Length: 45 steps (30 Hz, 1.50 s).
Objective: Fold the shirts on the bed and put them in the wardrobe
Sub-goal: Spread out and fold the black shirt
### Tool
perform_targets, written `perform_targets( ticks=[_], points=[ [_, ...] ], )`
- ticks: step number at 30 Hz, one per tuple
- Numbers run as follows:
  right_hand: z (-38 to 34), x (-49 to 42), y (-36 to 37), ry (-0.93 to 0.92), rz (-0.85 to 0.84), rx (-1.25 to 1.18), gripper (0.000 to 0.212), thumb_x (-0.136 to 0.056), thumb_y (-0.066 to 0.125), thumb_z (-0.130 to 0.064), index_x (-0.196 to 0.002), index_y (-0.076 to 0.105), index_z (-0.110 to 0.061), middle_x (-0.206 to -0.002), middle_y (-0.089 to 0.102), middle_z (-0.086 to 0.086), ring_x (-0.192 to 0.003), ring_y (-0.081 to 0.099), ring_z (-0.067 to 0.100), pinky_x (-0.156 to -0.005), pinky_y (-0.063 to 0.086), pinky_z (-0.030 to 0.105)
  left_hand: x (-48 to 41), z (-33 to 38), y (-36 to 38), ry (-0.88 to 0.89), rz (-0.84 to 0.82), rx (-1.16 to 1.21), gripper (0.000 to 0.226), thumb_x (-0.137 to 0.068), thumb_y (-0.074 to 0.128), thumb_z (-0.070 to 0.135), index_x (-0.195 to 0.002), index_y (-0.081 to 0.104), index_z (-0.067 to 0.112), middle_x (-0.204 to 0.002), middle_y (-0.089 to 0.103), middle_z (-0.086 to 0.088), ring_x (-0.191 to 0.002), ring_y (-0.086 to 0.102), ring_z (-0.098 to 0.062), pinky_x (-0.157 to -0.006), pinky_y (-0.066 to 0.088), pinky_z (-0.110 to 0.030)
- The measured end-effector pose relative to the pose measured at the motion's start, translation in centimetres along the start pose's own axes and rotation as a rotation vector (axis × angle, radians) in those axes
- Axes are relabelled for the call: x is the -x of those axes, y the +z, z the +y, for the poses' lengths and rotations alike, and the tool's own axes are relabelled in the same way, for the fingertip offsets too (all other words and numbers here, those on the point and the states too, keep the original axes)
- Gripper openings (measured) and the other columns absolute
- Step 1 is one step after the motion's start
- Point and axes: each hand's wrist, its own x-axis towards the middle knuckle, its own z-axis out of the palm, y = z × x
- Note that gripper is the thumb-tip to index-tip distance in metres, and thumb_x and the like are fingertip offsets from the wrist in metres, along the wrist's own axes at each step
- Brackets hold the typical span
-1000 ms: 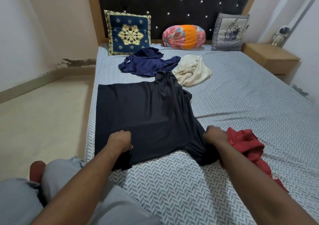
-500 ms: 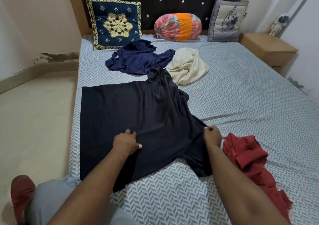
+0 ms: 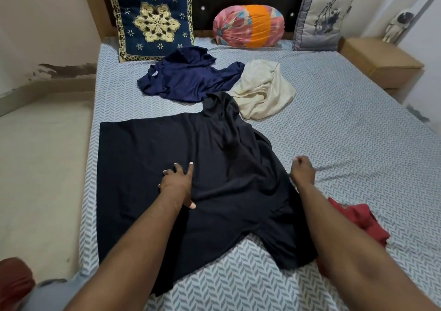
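Right now your left hand lies released, fingers spread flat on the middle of the black shirt. By my reading it pins the cloth so it cannot slide while the other side is worked. Your right hand sits across from it at the shirt's far edge with its fingers curled. It is blurred, so I cannot tell whether it pinches fabric or is clenched on nothing.

Under both hands the black shirt is spread out on the herringbone bed sheet. Its collar points away from your fingertips, one sleeve trails back beneath your right forearm, and no fold is made yet. Outside that forearm a red shirt lies bunched, partly hidden by your arm. Beyond your fingertips a navy shirt and a cream shirt lie crumpled and touching, just past the black collar, probably waiting their turn. No wardrobe is in view.
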Motion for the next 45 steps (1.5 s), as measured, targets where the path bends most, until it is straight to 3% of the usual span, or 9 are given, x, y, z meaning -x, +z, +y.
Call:
perform_targets(
  ticks=[9,12,14,17,20,23,29,37,45],
  points=[
    [-6.6,-8.8,7.6,0.109,-0.441,-0.035,0.056,-0.085,0.053,-0.048,-0.118,0.059,-0.003,-0.114,0.065,0.01,-0.101,0.062,0.026,-0.087,0.05,0.036,-2.6,0.8,-0.7,-0.062,-0.074,-0.068,0.16,-0.043,0.092,0.056,-0.149,-0.025,0.029,-0.156,-0.006,-0.025,-0.131,0.029,-0.044,-0.079,0.057,-0.055],
    [-8.8,-7.1,6.8,0.144,-0.528,-0.093,0.029,-0.09,0.066,-0.036,-0.096,0.065,-0.008,-0.086,0.066,0.008,-0.081,0.063,0.023,-0.061,0.05,0.026,-3.1,0.8,-0.9,-0.077,-0.087,-0.047,0.159,-0.047,0.094,0.049,-0.148,-0.026,0.031,-0.155,-0.008,-0.026,-0.133,0.027,-0.045,-0.081,0.054,-0.06],
    [-8.4,-8.5,5.6,0.065,-0.346,-0.183,0.012,-0.087,0.069,-0.021,-0.091,0.067,-0.009,-0.076,0.062,0.007,-0.075,0.057,0.021,-0.053,0.047,0.02,-3.3,0.9,-0.9,-0.08,-0.088,-0.03,0.154,-0.052,0.094,0.044,-0.149,-0.025,0.032,-0.155,-0.009,-0.027,-0.134,0.026,-0.046,-0.082,0.053,-0.062],
    [-5.7,-11.7,3.2,0.128,0.031,-0.355,0.033,-0.078,0.068,-0.034,-0.108,0.068,-0.018,-0.11,0.068,0.009,-0.1,0.063,0.024,-0.09,0.054,0.031,-3.5,0.9,-0.6,-0.077,-0.068,-0.05,0.152,-0.055,0.094,0.042,-0.149,-0.025,0.031,-0.155,-0.007,-0.028,-0.133,0.028,-0.046,-0.079,0.054,-0.061],
    [-2.4,-11.2,1.5,0.277,0.026,-0.28,0.068,-0.079,0.07,-0.048,-0.136,0.048,-0.018,-0.135,0.05,0.011,-0.119,0.052,0.03,-0.103,0.045,0.044,-3.2,0.8,-0.5,-0.064,-0.059,-0.046,0.156,-0.049,0.094,0.049,-0.148,-0.025,0.03,-0.155,-0.009,-0.028,-0.132,0.027,-0.046,-0.08,0.054,-0.061],
    [0.5,-9.4,0.9,0.267,-0.102,-0.107,0.051,-0.074,0.06,-0.039,-0.112,0.061,-0.005,-0.113,0.062,0.016,-0.106,0.059,0.032,-0.092,0.05,0.047,-2.6,0.6,-0.3,-0.047,-0.023,-0.056,0.156,-0.047,0.091,0.055,-0.15,-0.022,0.027,-0.155,-0.008,-0.026,-0.131,0.027,-0.046,-0.08,0.056,-0.057],
    [4.9,-2.9,0.3,0.22,-0.312,0.252,0.072,-0.077,0.052,-0.072,-0.108,0.065,-0.008,-0.11,0.065,0.019,-0.105,0.062,0.035,-0.093,0.048,0.04,-0.1,-0.2,1.5,-0.027,0.091,0.09,0.132,-0.062,0.087,0.049,-0.154,-0.005,0.022,-0.157,0.003,-0.017,-0.135,0.027,-0.041,-0.095,0.048,-0.055],
    [3.0,4.5,-5.7,0.209,-0.568,-0.044,0.015,-0.096,0.057,-0.025,-0.095,0.059,-0.01,-0.081,0.058,0.008,-0.07,0.053,0.019,-0.068,0.042,0.029,6.4,-0.5,6.3,0.123,0.473,0.066,0.07,-0.08,0.071,0.044,-0.139,0.047,0.014,-0.124,0.052,-0.008,-0.106,0.05,-0.027,-0.083,0.051,-0.04],
    [5.0,6.3,-8.4,0.234,-0.558,0.213,0.033,-0.081,0.076,-0.023,-0.104,0.065,-0.002,-0.085,0.062,0.013,-0.073,0.059,0.027,-0.065,0.045,0.031,11.8,-2.2,10.5,0.355,0.243,0.264,0.048,-0.077,0.063,0.064,-0.105,0.047,0.029,-0.104,0.054,0.008,-0.101,0.052,-0.015,-0.077,0.044,-0.031]
  ],
)
